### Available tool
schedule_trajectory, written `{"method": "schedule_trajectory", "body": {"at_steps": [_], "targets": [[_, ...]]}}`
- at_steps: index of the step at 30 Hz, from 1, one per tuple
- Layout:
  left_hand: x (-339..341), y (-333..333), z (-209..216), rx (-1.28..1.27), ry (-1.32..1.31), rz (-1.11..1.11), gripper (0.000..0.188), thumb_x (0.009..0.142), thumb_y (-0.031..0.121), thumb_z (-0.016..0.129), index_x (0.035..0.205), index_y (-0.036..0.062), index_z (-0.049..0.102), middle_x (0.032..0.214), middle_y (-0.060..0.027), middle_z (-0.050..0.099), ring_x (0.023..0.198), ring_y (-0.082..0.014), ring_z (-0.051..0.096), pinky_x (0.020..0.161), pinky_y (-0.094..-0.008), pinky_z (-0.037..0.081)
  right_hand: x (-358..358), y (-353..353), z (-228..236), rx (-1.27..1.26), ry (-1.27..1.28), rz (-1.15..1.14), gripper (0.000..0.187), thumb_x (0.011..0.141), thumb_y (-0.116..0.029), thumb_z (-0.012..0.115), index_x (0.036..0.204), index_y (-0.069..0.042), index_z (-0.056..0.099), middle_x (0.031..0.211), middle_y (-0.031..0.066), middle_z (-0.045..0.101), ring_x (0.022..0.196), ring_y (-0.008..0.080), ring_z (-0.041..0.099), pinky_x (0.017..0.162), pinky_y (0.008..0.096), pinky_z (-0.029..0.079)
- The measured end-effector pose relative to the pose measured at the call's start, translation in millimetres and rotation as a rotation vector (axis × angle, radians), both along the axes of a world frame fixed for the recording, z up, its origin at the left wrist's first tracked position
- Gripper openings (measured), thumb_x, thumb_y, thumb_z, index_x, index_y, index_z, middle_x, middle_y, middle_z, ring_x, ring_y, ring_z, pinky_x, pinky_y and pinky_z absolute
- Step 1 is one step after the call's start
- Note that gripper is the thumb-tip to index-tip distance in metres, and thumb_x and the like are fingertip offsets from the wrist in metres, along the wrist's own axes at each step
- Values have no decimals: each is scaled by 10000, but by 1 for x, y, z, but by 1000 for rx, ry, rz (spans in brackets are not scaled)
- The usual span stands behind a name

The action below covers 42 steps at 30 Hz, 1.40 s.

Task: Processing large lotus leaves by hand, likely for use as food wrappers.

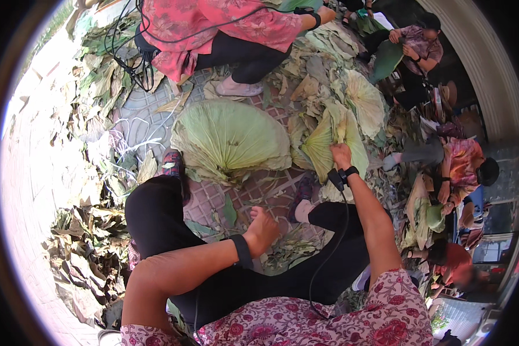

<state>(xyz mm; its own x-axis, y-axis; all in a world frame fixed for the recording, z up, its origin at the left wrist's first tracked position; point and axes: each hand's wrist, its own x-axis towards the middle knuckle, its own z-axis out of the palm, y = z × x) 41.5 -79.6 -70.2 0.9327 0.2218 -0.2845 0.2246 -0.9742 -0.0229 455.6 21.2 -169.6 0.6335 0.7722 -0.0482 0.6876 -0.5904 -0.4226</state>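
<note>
My right hand (341,154) is closed on the edge of a large dried leaf (318,144), pale green and pleated with ribs fanning out, like a lotus leaf. My left hand (262,232) hovers above the paving between my knees, its fingers curled in and nothing visible in them. In front of my feet lies a wide stack of similar flattened leaves (230,137), folded into a half-round shape. Another pale, yellowish leaf (364,101) rests just beyond the leaf in my right hand.
Heaps of dry leaves (89,259) lie along the left, with more leaf piles (323,63) ahead. White string (134,135) is on the paving. A person in a pink top (225,26) crouches ahead beside black cables (138,66). Several people sit among leaves at right.
</note>
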Motion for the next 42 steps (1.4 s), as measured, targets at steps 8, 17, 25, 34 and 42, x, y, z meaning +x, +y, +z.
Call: {"method": "schedule_trajectory", "body": {"at_steps": [8, 17, 25, 34, 42], "targets": [[0, -3, -1, 34, 11, 34, 167, 765, 173, 565, 822, 69, 683, 819, -114, 635, 818, -273, 605, 819, -472, 393, 18, 5, 15, -2, -118, -92, 331, 723, -240, 605, 880, 50, 629, 918, 306, 626, 913, 430, 604, 804, 460, 478], [13, 1, 1, 56, 13, 12, 181, 777, 173, 541, 814, 62, 678, 828, -133, 628, 861, -287, 589, 852, -448, 376, 65, 25, -12, 21, -141, -161, 529, 790, -373, 583, 1113, 46, 570, 1025, 302, 610, 989, 430, 580, 882, 458, 447], [19, -1, -8, 91, 10, 0, 196, 776, 189, 541, 826, 61, 681, 832, -142, 631, 865, -301, 592, 857, -463, 379, 59, 17, 0, -107, -189, -93, 600, 746, -439, 632, 1070, 53, 522, 1047, 285, 578, 961, 420, 584, 848, 465, 468], [17, 2, -12, 7, 96, -19, 227, 800, 191, 553, 918, 56, 692, 910, -140, 655, 898, -311, 608, 840, -508, 378, 25, -26, 4, -238, -172, 181, 300, 676, -117, 609, 925, 36, 538, 902, 264, 622, 864, 440, 608, 771, 459, 494], [13, 41, 13, -170, -25, 58, 135, 727, 202, 622, 772, 78, 649, 745, -81, 612, 762, -226, 594, 701, -356, 360, -30, -23, 118, -230, 790, 323, 235, 717, -10, 541, 943, -40, 597, 834, 36, 616, 775, 126, 606, 651, 251, 512]]}}
